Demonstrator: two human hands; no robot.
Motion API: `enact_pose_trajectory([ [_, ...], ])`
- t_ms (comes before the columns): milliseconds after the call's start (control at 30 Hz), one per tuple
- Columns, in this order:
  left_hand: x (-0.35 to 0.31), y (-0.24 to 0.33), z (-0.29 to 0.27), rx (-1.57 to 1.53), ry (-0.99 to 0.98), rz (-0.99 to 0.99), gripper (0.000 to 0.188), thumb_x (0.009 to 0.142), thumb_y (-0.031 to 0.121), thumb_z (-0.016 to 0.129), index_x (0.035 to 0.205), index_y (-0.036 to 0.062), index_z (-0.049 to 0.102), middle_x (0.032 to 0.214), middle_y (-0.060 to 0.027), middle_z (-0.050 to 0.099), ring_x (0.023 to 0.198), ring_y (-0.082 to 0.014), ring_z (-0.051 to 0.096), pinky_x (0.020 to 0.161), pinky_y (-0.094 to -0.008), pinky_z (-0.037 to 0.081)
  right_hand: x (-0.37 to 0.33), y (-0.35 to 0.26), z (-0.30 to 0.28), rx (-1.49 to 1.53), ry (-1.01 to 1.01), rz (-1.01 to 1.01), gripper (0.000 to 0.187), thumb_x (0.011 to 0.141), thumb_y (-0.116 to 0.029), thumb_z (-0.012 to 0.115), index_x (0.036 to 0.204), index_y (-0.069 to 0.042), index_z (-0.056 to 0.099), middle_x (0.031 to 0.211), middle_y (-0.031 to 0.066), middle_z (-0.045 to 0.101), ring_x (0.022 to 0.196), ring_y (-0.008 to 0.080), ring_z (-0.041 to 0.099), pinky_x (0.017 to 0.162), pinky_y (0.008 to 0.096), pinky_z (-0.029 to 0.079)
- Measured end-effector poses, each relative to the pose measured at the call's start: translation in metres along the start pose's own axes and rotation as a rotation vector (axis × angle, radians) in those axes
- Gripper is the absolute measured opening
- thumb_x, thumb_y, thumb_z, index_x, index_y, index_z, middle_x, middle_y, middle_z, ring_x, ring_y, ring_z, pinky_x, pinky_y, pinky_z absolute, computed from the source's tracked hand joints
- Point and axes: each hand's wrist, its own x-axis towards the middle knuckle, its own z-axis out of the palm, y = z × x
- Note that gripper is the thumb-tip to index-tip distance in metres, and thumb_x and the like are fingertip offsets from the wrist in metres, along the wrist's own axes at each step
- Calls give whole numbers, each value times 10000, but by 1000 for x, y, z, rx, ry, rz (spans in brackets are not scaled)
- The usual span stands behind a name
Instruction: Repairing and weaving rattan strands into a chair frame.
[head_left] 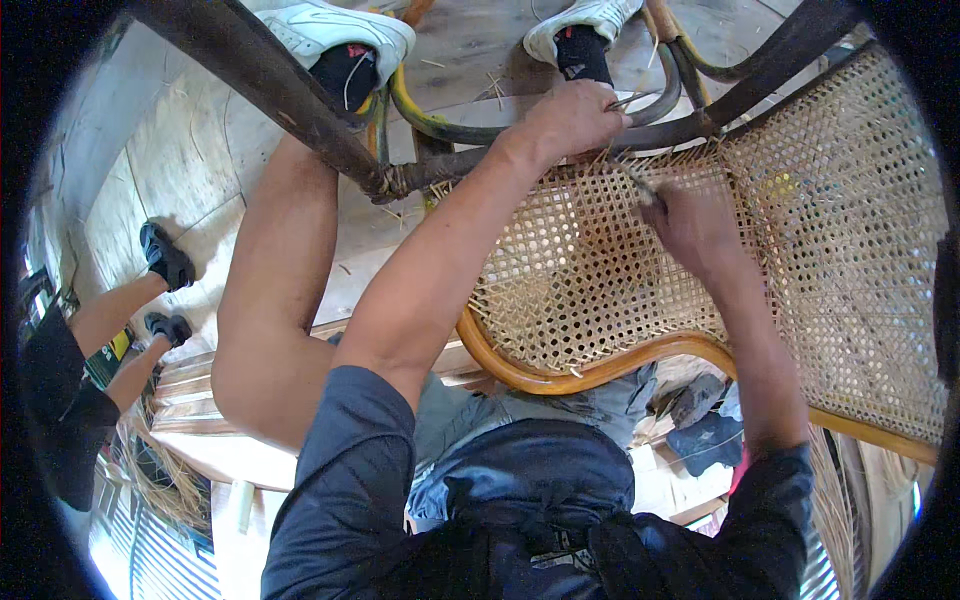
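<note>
A rattan chair lies across my lap, with a panel of open-weave cane webbing (560, 290) and a dark frame pole (450, 170) along its far edge. Cut cane ends stick up beside that pole. My left hand (575, 118) is closed at the pole, and a thin dark metal-looking piece pokes out past its fingers. Over the webbing, my right hand (695, 225) is curled around a slim greyish piece that points toward the far edge. Motion blurs this hand, so the piece's kind is unclear.
A second cane panel (850, 240) rises at the right. Varnished curved rattan (560, 382) borders the near side. A thick dark pole (260, 80) slants across the upper left. Another person's shoe (166, 256) rests on the plank floor at left, near a loose bundle of cane strands (170, 480).
</note>
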Motion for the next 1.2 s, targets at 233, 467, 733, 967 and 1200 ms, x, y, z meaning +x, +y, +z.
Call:
enact_pose_trajectory([
  [233, -73, 54, 3, -427, 32, -281, 284, 817, 261, 582, 764, -17, 596, 631, -97, 579, 581, -184, 571, 548, -325, 439, -176, 36, 66, 579, -268, 109, 368, 810, -355, 597, 959, -19, 580, 816, 148, 615, 788, 265, 598, 726, 370, 454],
  [467, -155, 122, 22, -824, 138, -636, 171, 883, 197, 530, 846, 35, 569, 578, 15, 477, 458, -61, 420, 421, -214, 333, -284, 99, 254, 854, -211, 475, 464, 835, -404, 541, 1044, 9, 573, 842, 220, 621, 838, 345, 610, 754, 396, 457],
  [733, -215, 182, 51, -612, 104, -494, 183, 900, 221, 530, 826, 56, 553, 561, 33, 445, 445, -44, 396, 393, -203, 294, -268, 67, 251, 888, 401, 330, 363, 874, -272, 528, 1089, 20, 551, 964, 202, 621, 913, 335, 597, 785, 387, 453],
  [967, -275, 212, 41, -172, -54, -470, 233, 886, 197, 539, 871, -35, 559, 678, -95, 551, 646, -136, 496, 619, -297, 433, -170, -26, 101, 1562, 333, -255, 231, 886, -217, 553, 966, -8, 609, 707, -12, 558, 614, 69, 510, 540, 216, 409],
  [1200, -346, 188, 7, -238, 104, -631, 198, 899, 214, 548, 875, 24, 598, 615, 64, 446, 525, -14, 375, 468, -192, 308, -49, 14, 89, 1389, 541, -203, 177, 856, -109, 582, 993, -22, 650, 788, 84, 645, 588, 143, 566, 579, 283, 478],
])
